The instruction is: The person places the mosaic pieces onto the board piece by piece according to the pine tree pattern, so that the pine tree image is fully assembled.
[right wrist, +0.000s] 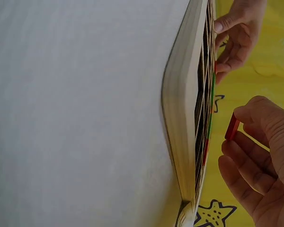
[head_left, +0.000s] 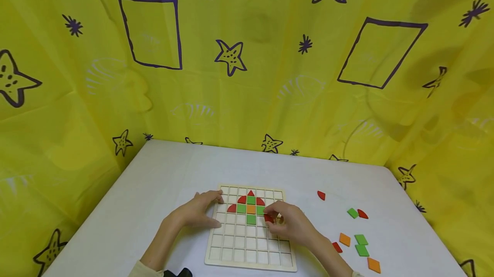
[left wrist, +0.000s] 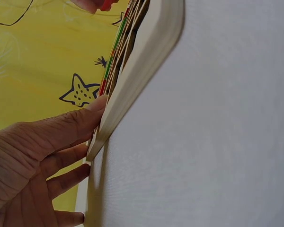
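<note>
A wooden grid board (head_left: pixel 231 264) lies on the table, with red, green and orange pieces set in its upper middle squares. My right hand (head_left: pixel 291 225) pinches a red quarter-circle tile (head_left: pixel 269 218) between thumb and fingers, over the board's right half. Edge-on, the same red tile (right wrist: pixel 232 126) shows as a thin strip in the right wrist view. At the board's left edge, my left hand (head_left: pixel 198 210) rests with thumb and fingers spread apart. In the left wrist view, the left thumb (left wrist: pixel 98 103) touches the board's side, and the other fingers lie along its edge.
Loose pieces lie on the white table (head_left: pixel 173 161) right of the board: a red quarter-circle (head_left: pixel 321 195), a green square (head_left: pixel 353 213), an orange square (head_left: pixel 344 239) and several others. A yellow patterned curtain (head_left: pixel 262 97) hangs behind the table. A black object (head_left: pixel 179 273) sits at the bottom edge.
</note>
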